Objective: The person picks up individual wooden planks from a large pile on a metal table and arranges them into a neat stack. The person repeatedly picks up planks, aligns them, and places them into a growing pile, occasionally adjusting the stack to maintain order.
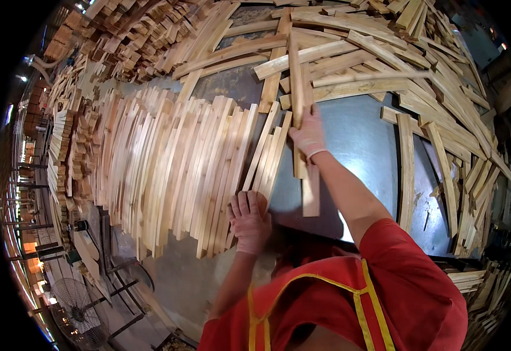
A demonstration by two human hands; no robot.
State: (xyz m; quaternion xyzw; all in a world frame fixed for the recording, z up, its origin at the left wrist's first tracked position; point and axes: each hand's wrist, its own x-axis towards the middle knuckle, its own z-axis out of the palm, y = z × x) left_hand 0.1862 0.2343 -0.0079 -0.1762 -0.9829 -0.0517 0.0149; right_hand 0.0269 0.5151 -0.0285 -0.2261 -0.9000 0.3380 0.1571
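My right hand (309, 133), in a pale thin glove, is closed on a long wooden strip (294, 76) that points away from me over a metal table (355, 152). A second wooden strip (310, 196) lies right under this hand, its near end toward me; whether I grip it too is hidden. My left hand (249, 222), gloved alike, rests with fingers stretched out at the near ends of a few strips (267, 161). Those strips lie beside a wide row of pale strips (179, 169), set side by side to the left.
A loose, crossed heap of wooden strips (378, 64) covers the table's far right. Strips (406, 169) also lie along its right side. Stacked lumber (133, 41) stands at the far left. A caged fan (79, 310) is at the lower left.
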